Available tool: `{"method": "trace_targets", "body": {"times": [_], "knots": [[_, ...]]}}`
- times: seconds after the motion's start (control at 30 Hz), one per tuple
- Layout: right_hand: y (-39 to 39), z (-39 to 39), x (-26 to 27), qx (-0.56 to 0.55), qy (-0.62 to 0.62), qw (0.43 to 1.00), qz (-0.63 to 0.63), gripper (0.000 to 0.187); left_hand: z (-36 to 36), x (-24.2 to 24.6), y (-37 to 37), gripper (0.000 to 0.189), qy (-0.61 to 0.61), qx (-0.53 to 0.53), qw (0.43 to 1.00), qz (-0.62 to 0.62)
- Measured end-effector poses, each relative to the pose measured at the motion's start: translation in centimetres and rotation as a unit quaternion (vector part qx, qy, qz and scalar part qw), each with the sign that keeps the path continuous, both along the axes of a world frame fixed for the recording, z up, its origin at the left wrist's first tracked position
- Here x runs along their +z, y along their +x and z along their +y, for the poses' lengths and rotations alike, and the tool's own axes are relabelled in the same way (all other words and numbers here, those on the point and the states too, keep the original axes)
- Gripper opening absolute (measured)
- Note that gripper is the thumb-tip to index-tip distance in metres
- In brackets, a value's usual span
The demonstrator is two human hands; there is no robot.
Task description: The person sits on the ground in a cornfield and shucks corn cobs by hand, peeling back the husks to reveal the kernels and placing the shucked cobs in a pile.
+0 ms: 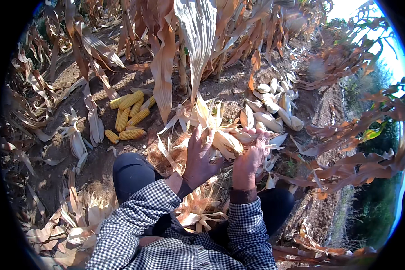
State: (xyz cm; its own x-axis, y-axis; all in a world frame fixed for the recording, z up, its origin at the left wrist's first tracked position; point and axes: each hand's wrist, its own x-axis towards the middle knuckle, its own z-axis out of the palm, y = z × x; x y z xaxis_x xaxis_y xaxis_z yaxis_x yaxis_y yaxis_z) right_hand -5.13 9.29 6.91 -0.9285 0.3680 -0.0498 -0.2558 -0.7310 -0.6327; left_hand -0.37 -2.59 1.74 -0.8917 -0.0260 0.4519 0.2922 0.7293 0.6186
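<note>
My right hand [251, 158] grips a husk-wrapped ear of maize [227, 140], its fingers curled around it at the right. Peeled-back dry husk leaves flare to the left from this ear. My left hand [200, 162] is beside the loose leaves with its fingers and thumb spread; its fingertips reach the husk, and whether they touch it is unclear. Between my knees lies a heap of stripped husks and brown silk [200, 206].
Several bare yellow maize cobs [130, 113] lie piled on the soil at the left. A pile of ears in pale husks [273, 104] sits at the right. Dry maize stalks and leaves [195, 40] hang close in front. More loose husks [84, 216] lie at the lower left.
</note>
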Motion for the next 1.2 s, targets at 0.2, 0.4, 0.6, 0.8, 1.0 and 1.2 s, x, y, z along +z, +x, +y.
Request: {"method": "trace_targets", "body": {"times": [0.2, 0.4, 0.6, 0.8, 1.0, 1.2], "knots": [[0.6, -2.2, -0.7, 0.026, 0.014, 0.999, -0.035, 0.029, 1.7, -0.9, 1.6, 0.094, 0.436, -0.158, 0.885, -0.035], [3.4, -6.8, -3.5, 0.188, -0.164, 0.967, -0.050, 0.021, -3.5, -0.8, -3.9, 0.046, 0.620, 0.071, 0.777, 0.078], [8.3, -4.2, -7.4, 0.415, -0.140, 0.887, -0.145, 0.022, -9.5, 0.5, -5.0, 0.026, 0.676, 0.232, 0.688, 0.127], [11.4, 5.2, -7.7, 0.357, 0.084, 0.913, -0.178, 0.028, -10.1, -1.0, -4.8, 0.027, 0.764, 0.247, 0.595, 0.025], [10.3, 5.7, -4.1, 0.264, 0.334, 0.900, -0.092, 0.035, -7.7, 0.6, -5.3, 0.018, 0.719, 0.206, 0.658, 0.086], [9.0, 6.4, -0.1, 0.224, 0.450, 0.865, -0.015, 0.064, -7.6, 3.2, -4.1, 0.019, 0.672, 0.167, 0.709, 0.136]]}}
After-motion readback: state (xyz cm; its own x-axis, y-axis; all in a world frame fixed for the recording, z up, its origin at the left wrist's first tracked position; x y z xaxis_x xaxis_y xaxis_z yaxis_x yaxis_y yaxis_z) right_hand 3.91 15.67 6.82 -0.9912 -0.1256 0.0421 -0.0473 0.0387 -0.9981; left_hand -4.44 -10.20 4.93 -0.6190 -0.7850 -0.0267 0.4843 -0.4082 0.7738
